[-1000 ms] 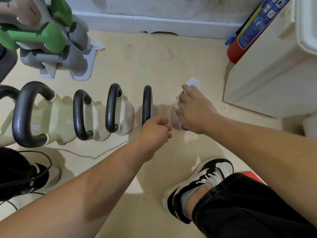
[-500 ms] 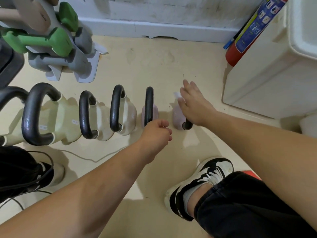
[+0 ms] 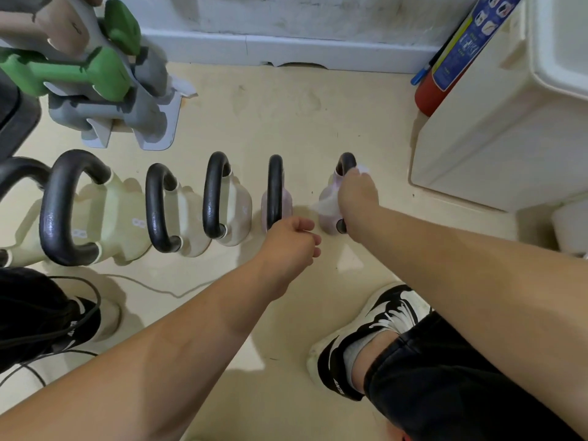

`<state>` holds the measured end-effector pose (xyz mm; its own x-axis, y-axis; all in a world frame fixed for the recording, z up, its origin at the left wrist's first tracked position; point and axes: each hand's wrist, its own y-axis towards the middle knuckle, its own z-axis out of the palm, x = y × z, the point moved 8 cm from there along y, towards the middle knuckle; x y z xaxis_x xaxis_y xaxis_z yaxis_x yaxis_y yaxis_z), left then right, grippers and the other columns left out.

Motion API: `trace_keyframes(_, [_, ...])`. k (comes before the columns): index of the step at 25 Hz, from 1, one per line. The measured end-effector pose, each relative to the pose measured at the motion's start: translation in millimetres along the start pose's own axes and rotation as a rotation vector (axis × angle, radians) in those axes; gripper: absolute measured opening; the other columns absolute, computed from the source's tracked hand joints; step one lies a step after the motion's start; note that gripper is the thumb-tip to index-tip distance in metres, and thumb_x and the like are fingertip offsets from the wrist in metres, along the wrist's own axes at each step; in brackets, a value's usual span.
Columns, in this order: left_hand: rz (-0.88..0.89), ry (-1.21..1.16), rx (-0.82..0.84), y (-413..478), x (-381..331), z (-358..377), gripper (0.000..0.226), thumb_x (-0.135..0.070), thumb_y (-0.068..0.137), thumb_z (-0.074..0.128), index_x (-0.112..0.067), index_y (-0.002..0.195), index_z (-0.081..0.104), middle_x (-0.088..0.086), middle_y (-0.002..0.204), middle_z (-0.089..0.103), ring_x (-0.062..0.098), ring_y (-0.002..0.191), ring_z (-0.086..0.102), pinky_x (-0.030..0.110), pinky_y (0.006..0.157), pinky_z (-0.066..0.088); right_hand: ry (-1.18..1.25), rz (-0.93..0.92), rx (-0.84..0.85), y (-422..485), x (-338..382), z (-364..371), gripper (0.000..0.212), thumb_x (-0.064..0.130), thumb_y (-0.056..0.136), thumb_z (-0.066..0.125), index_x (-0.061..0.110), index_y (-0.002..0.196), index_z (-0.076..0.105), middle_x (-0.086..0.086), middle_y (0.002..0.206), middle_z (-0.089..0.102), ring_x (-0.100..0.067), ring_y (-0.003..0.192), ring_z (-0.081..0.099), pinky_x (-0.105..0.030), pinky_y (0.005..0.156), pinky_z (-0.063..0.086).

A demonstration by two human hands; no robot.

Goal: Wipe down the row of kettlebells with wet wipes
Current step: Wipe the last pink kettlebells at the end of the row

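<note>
Kettlebell handles [image 3: 216, 192]: black throughout the row. Left bodies [image 3: 117, 218]: pale cream; two rightmost bodies [image 3: 327, 205]: pale pink. Wipe [image 3: 362, 169]: white. Dumbbells [image 3: 63, 71]: green, grey and beige, on a white rack [image 3: 171, 122]. Floor [image 3: 286, 116]: cream. Extinguisher [image 3: 429, 97]: red with blue label. Shoe [image 3: 375, 326]: black-and-white pattern. Shorts [image 3: 445, 393]: black.

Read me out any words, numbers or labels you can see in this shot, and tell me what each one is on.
Nothing reads clearly here.
Fire extinguisher: blue label with white pictograms and print, too small and blurred to read.
Cream kettlebells: small pale markings on the sides, too blurred to make out.
Right shoe: small white lettering by the heel, too blurred to read.
Left shoe: small white lettering, also unreadable.
</note>
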<state>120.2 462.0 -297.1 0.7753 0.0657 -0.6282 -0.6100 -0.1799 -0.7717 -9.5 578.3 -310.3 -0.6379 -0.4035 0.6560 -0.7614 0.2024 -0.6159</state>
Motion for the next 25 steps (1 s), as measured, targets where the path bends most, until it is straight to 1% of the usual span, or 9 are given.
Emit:
trace_keyframes(3, [0.01,0.003,0.015,-4.7,4.4,-2.8,0.042,0.0,0.093,0.047,-0.014,0.131,0.057,0.005,0.11,0.07,0.022,0.101,0.072,0.038,0.092,0.06,-0.139,-0.069,-0.01,-19.7,-29.4,0.7,0.043,0.034,0.106,0.022,0.013,0.14,0.039,-0.008,0.124,0.055,-0.027,0.105,0.052,-0.047,0.106,0.041])
trace_keyframes(6, [0.032,-0.007,0.044,-13.4,8.8,-1.8,0.043,0.001,0.091,0.047,-0.011,0.132,0.058,0.008,0.11,0.073,0.022,0.094,0.073,0.039,0.09,0.06,-0.338,-0.311,-0.002,-49.5,-41.0,10.0,0.059,0.026,0.105,0.032,0.008,0.157,0.012,-0.019,0.159,0.022,-0.037,0.14,0.033,-0.047,0.117,0.029])
trace_keyframes(9, [0.042,-0.047,0.028,-17.6,12.9,-7.1,0.042,0.003,0.092,0.048,-0.01,0.131,0.058,0.011,0.108,0.073,0.021,0.087,0.07,0.042,0.092,0.059,-0.829,-0.536,0.02,-60.9,-46.2,25.0,0.069,0.029,0.105,0.031,0.003,0.159,-0.002,-0.017,0.166,-0.018,-0.034,0.154,-0.013,-0.047,0.126,0.003])
trace_keyframes(13, [0.033,-0.074,-0.012,-19.0,9.9,-20.9,0.034,-0.001,0.097,0.048,-0.012,0.127,0.057,0.008,0.112,0.069,0.024,0.1,0.071,0.041,0.095,0.059,-1.549,-0.866,0.068,-41.7,-29.1,8.9,0.069,0.022,0.099,0.027,0.006,0.16,-0.002,-0.013,0.165,-0.023,-0.032,0.15,-0.028,-0.049,0.125,-0.005])
trace_keyframes(16, [0.044,-0.076,-0.013,-19.5,6.9,-25.5,0.034,-0.003,0.097,0.049,-0.012,0.128,0.057,0.008,0.112,0.069,0.026,0.105,0.071,0.042,0.095,0.059,-1.963,-1.084,0.089,-49.9,-41.2,10.8,0.065,0.035,0.102,0.021,0.01,0.16,0.007,-0.013,0.169,-0.002,-0.034,0.152,-0.021,-0.052,0.123,-0.009])
trace_keyframes(20, [0.053,-0.095,-0.006,-21.2,6.0,-30.0,0.033,-0.005,0.097,0.049,-0.013,0.128,0.057,0.008,0.112,0.069,0.026,0.104,0.071,0.042,0.094,0.059,-2.299,-1.025,0.288,-57.4,-88.1,14.8,0.063,0.039,0.102,0.017,0.013,0.159,0.021,-0.012,0.167,0.017,-0.03,0.156,-0.003,-0.052,0.121,-0.014])
trace_keyframes(21, [0.054,-0.105,-0.009,-22.1,5.9,-31.6,0.033,-0.006,0.097,0.049,-0.014,0.127,0.057,0.007,0.112,0.069,0.025,0.104,0.071,0.042,0.094,0.059,-2.278,-1.017,0.339,-61.3,-90.9,11.0,0.059,0.036,0.1,0.021,0.017,0.154,0.038,-0.012,0.159,0.037,-0.028,0.155,0.012,-0.052,0.122,-0.014])
trace_keyframes(23, [0.058,-0.125,-0.012,-24.6,5.4,-33.7,0.032,-0.008,0.097,0.049,-0.015,0.126,0.058,0.007,0.111,0.069,0.024,0.103,0.072,0.042,0.095,0.059,-2.107,-1.041,0.416,-75.3,-84.5,3.1,0.044,0.029,0.093,0.034,0.025,0.115,0.072,-0.004,0.112,0.073,-0.024,0.126,0.056,-0.047,0.124,-0.009])
trace_keyframes(25, [0.059,-0.128,-0.004,-28.3,5.6,-31.7,0.031,-0.007,0.097,0.049,-0.015,0.125,0.058,0.007,0.112,0.069,0.025,0.104,0.071,0.042,0.096,0.059,-1.919,-1.108,0.352,-85.9,-61.2,-2.9,0.031,0.026,0.089,0.042,0.024,0.081,0.072,0.0,0.078,0.073,-0.025,0.084,0.066,-0.042,0.121,0.02])
